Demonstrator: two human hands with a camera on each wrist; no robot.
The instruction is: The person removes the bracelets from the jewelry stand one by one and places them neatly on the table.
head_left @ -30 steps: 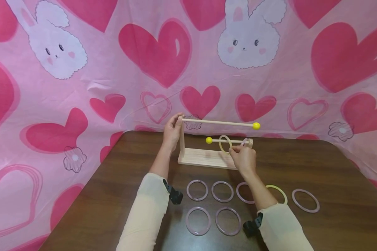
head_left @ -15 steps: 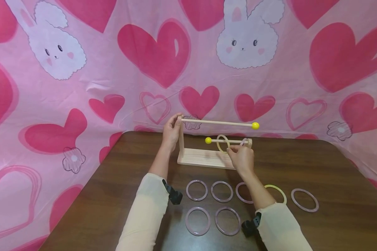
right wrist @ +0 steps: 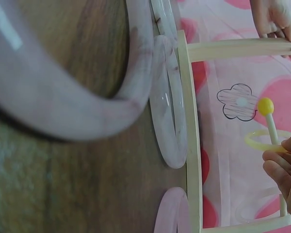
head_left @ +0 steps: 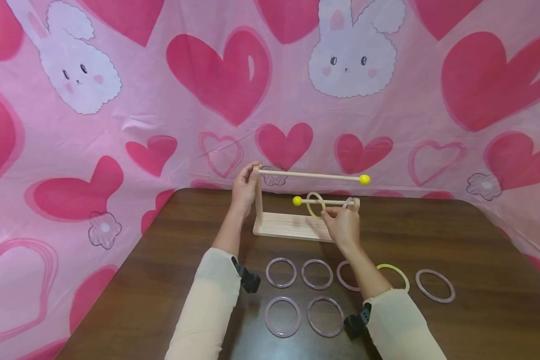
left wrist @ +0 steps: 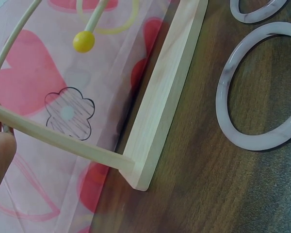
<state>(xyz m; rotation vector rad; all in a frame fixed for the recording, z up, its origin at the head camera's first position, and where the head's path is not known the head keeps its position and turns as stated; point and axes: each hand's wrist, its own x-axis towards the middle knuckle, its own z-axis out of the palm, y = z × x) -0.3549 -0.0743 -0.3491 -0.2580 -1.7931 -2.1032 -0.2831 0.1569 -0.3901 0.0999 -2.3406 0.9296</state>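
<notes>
A wooden stand (head_left: 292, 226) has two side posts, each carrying a rod tipped with a yellow ball. My left hand (head_left: 244, 189) grips the top of the tall left post, beside the upper rod (head_left: 310, 174). With thumb and fingers, my right hand (head_left: 343, 227) pinches a yellow ring (right wrist: 254, 143). That ring encircles the lower rod (head_left: 333, 202), close to its ball (head_left: 297, 201). A pale purple ring (head_left: 346, 202) hangs at the post end of the same rod, partly hidden by my right hand. The upper rod bears no ring.
Several pale purple rings (head_left: 281, 273) lie in two rows on the brown table (head_left: 162, 290) before the stand. Another yellow ring (head_left: 400, 274) lies among them, partly covered by my right forearm. A pink heart-patterned cloth (head_left: 225, 75) hangs behind the table.
My right hand has slid the yellow ring left along the lower rod, nearer the ball. The left hand keeps its grip on the post.
</notes>
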